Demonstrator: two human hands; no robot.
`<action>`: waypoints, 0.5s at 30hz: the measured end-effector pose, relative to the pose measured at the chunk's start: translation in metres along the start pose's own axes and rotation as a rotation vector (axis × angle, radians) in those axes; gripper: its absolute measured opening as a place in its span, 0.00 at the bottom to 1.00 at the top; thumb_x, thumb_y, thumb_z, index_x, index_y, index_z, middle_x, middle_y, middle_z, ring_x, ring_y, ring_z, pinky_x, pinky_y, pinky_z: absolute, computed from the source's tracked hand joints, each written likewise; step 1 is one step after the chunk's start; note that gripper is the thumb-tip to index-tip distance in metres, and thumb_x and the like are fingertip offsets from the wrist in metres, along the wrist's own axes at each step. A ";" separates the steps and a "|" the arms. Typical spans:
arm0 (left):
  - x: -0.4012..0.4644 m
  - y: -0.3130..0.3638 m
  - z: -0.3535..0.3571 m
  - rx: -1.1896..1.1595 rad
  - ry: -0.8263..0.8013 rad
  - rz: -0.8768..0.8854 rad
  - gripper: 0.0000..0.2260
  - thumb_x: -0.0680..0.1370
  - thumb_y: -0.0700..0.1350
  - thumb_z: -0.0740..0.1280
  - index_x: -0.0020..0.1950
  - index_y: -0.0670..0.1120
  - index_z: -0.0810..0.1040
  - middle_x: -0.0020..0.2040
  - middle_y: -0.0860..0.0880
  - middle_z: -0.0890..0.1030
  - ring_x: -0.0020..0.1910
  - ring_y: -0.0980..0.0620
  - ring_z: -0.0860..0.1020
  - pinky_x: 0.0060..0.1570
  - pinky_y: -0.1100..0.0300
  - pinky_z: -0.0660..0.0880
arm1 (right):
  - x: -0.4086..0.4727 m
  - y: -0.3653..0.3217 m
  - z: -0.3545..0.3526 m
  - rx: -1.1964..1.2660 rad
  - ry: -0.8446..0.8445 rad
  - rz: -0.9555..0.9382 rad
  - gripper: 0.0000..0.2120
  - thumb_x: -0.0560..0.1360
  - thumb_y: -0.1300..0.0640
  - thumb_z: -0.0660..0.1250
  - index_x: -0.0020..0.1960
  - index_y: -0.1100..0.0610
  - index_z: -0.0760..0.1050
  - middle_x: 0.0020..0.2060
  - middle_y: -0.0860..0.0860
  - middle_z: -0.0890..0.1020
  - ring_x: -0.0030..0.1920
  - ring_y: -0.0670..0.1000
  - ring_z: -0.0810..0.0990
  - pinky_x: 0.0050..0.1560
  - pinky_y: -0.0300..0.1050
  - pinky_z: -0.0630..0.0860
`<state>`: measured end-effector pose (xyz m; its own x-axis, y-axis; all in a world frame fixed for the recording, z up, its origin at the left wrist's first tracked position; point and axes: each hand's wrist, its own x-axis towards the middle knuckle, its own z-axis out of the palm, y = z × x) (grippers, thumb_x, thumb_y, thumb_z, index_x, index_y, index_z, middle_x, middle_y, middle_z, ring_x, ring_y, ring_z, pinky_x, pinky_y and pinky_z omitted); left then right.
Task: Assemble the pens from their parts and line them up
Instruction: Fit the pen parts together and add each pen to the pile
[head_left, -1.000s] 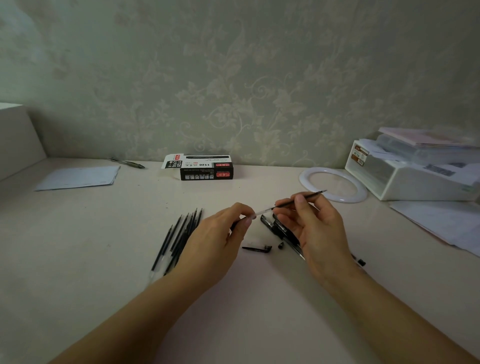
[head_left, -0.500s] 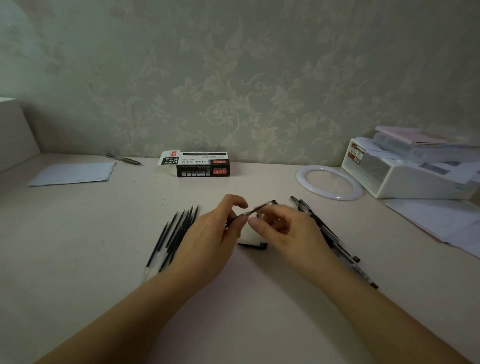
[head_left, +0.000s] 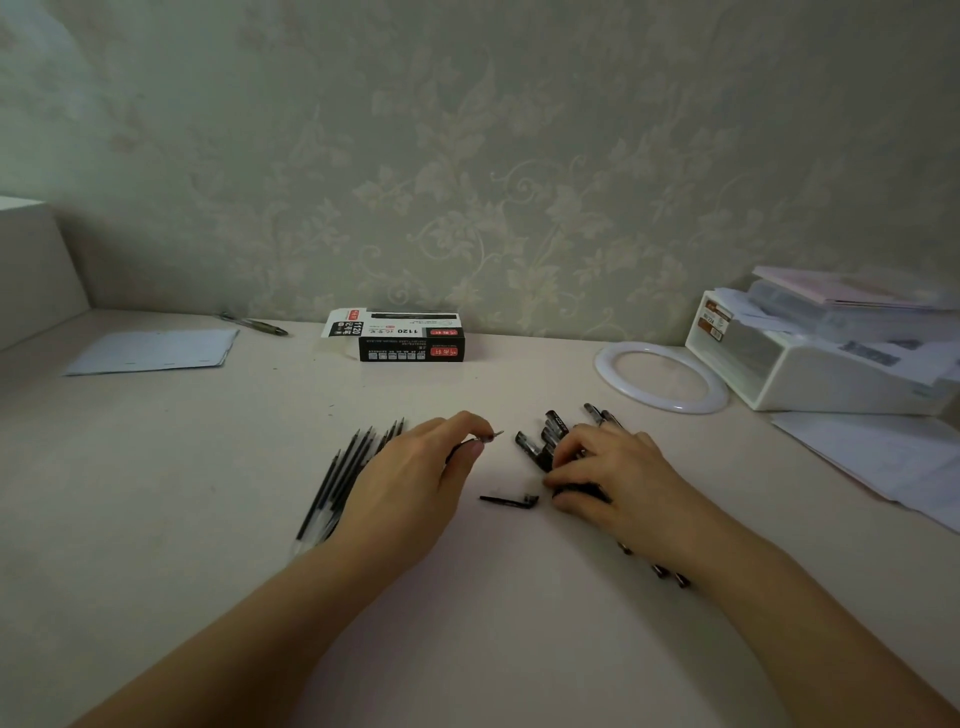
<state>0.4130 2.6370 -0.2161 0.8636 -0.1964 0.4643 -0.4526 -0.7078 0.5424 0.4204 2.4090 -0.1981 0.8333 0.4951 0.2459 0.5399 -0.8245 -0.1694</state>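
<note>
My left hand (head_left: 415, 483) pinches a thin pen (head_left: 491, 436) between thumb and forefinger, and only its pointed tip shows past the fingers. My right hand (head_left: 613, 478) is down on a heap of black pen parts (head_left: 540, 441), its fingers and thumb curled round one dark part. A loose black clip piece (head_left: 511, 500) lies on the desk between my hands. Several black refills (head_left: 353, 467) lie side by side to the left, partly hidden by my left hand. More pens (head_left: 670, 574) run under my right forearm.
A black and white pen box (head_left: 410, 340) stands at the back by the wall. Right of it are a white ring (head_left: 660, 376), a white storage box (head_left: 810, 374) and loose papers (head_left: 883, 457). A paper sheet (head_left: 150, 351) and a pen (head_left: 254, 325) lie back left.
My right hand has let go of the pen held by both hands and dropped right onto the heap of black parts. My left hand keeps the pen and has barely moved.
</note>
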 end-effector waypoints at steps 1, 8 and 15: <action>0.000 0.000 0.000 0.004 -0.005 0.001 0.09 0.82 0.50 0.57 0.57 0.59 0.74 0.45 0.59 0.77 0.43 0.56 0.76 0.44 0.52 0.76 | 0.000 0.000 -0.001 0.001 -0.010 0.001 0.10 0.78 0.50 0.67 0.58 0.45 0.82 0.55 0.40 0.75 0.55 0.44 0.70 0.47 0.40 0.55; -0.001 0.000 0.002 0.029 -0.023 0.027 0.08 0.82 0.51 0.58 0.57 0.59 0.74 0.45 0.58 0.77 0.42 0.56 0.76 0.43 0.52 0.76 | 0.003 -0.004 0.003 -0.010 0.106 -0.031 0.05 0.77 0.54 0.69 0.49 0.54 0.83 0.49 0.45 0.80 0.49 0.49 0.73 0.52 0.42 0.68; -0.002 0.005 0.000 0.045 -0.053 0.127 0.08 0.82 0.52 0.58 0.57 0.59 0.74 0.45 0.57 0.78 0.40 0.56 0.75 0.41 0.52 0.75 | 0.006 -0.019 0.011 0.594 0.467 0.151 0.03 0.74 0.59 0.73 0.45 0.51 0.82 0.37 0.42 0.84 0.39 0.44 0.83 0.43 0.34 0.77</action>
<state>0.4090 2.6339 -0.2146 0.8109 -0.3209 0.4892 -0.5496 -0.7047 0.4488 0.4163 2.4303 -0.2040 0.8376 0.1134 0.5344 0.5076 -0.5234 -0.6844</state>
